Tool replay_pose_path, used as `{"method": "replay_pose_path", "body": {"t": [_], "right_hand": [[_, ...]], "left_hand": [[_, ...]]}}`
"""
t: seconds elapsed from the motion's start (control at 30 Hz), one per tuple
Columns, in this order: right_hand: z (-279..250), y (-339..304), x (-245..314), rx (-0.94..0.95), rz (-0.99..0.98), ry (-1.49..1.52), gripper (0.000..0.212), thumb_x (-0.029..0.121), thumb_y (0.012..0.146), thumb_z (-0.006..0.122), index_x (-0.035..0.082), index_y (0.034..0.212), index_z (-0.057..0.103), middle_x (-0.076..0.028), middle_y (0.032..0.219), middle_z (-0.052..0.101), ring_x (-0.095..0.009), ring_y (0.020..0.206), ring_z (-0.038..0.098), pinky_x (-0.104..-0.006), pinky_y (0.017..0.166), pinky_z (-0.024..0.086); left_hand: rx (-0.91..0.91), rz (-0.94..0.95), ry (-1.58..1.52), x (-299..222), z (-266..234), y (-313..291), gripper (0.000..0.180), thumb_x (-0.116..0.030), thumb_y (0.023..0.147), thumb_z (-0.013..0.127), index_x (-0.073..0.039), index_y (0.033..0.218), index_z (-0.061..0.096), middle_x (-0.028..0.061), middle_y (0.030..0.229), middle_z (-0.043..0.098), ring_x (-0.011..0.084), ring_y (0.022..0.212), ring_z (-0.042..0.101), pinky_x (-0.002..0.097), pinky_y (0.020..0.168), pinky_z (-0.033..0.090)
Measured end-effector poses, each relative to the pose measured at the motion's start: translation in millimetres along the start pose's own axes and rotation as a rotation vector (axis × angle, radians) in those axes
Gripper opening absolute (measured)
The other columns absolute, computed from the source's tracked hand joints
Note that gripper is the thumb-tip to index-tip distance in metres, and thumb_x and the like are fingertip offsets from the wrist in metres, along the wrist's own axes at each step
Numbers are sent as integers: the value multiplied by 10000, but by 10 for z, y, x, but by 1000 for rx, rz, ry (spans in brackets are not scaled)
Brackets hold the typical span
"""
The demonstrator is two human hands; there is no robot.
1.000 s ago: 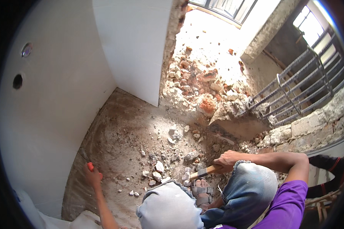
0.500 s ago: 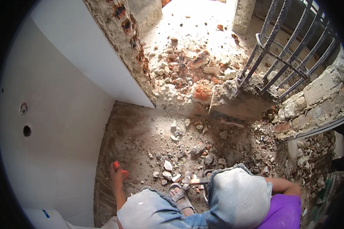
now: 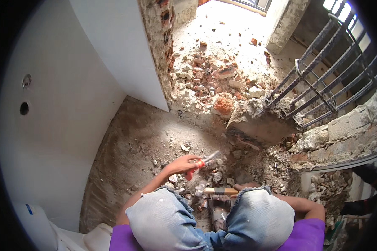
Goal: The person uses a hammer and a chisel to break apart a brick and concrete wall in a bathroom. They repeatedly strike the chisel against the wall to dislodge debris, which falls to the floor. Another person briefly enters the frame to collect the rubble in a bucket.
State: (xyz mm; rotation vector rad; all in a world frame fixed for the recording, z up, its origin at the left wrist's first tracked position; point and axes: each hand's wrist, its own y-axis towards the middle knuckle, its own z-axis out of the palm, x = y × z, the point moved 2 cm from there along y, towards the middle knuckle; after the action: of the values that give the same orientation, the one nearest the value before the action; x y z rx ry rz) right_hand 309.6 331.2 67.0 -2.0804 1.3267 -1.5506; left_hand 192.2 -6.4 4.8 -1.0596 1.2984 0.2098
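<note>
I have the white wall (image 3: 63, 138) filling nine o'clock, with the gritty floor (image 3: 125, 142) beside it. A cage of steel bars (image 3: 301, 76) slants up toward two o'clock from a broken concrete block (image 3: 259, 129). At six o'clock the left knee (image 3: 161, 213) and right knee (image 3: 262, 213) frame the near edge. The hammer (image 3: 224, 191) lies level between them and the block, its head toward nine o'clock. My right hand (image 3: 248, 185) is wrapped round its handle end, though the knee hides part of the grip. Just beyond the hammer, my left hand (image 3: 181, 164) has its fingers curled round a red-handled tool (image 3: 200, 163), its metal shaft aimed at two o'clock. I judge the step in hand as positioning the two tools; the next move calls for a steady shaft and fingers clear of the hammer head.
</note>
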Motion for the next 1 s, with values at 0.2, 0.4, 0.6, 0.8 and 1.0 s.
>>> {"method": "replay_pose_path", "body": {"t": [0.2, 0.4, 0.6, 0.8, 1.0], "right_hand": [[-853, 527, 696, -122, -349, -630, 481, 558, 934, 451, 80, 886, 466, -117, 620, 546, -296, 491, 551, -409, 432, 446], [-1549, 1142, 1678, -12, -678, -920, 387, 528, 880, 584, 146, 867, 527, 11, 658, 517, -108, 449, 457, -267, 309, 399], [-2916, 1294, 2135, -94, 60, -1773, 495, 609, 833, 571, 131, 950, 627, 32, 595, 567, -99, 515, 537, -282, 407, 458], [-2376, 1228, 2085, 9, 20, -1499, 206, 294, 974, 505, 276, 1172, 564, 10, 666, 528, -78, 483, 465, -195, 352, 409], [-1655, 1446, 2318, 206, -611, -978, 382, 520, 900, 551, 142, 943, 526, -3, 698, 530, -108, 569, 548, -255, 422, 490]], "left_hand": [[-1006, -247, 29, 982, -972, -1325, 333, -263, 920, 557, -112, 1216, 576, 93, 794, 655, 145, 684, 650, 311, 548, 531], [-1316, -541, 273, 2126, -1408, -2106, 464, -236, 872, 558, -145, 1320, 483, 177, 981, 661, 361, 893, 644, 457, 773, 498], [-1353, -570, 405, 2396, -1424, -2171, 503, -244, 856, 581, -210, 1340, 449, 161, 960, 667, 364, 867, 646, 475, 741, 496], [-1409, -566, 584, 2265, -1497, -2105, 499, -259, 868, 575, -224, 1343, 426, 131, 904, 681, 349, 807, 663, 482, 691, 502], [-1322, -568, 367, 2148, -1470, -2199, 461, -245, 890, 554, -229, 1331, 422, 129, 905, 680, 348, 829, 662, 475, 694, 503]]}}
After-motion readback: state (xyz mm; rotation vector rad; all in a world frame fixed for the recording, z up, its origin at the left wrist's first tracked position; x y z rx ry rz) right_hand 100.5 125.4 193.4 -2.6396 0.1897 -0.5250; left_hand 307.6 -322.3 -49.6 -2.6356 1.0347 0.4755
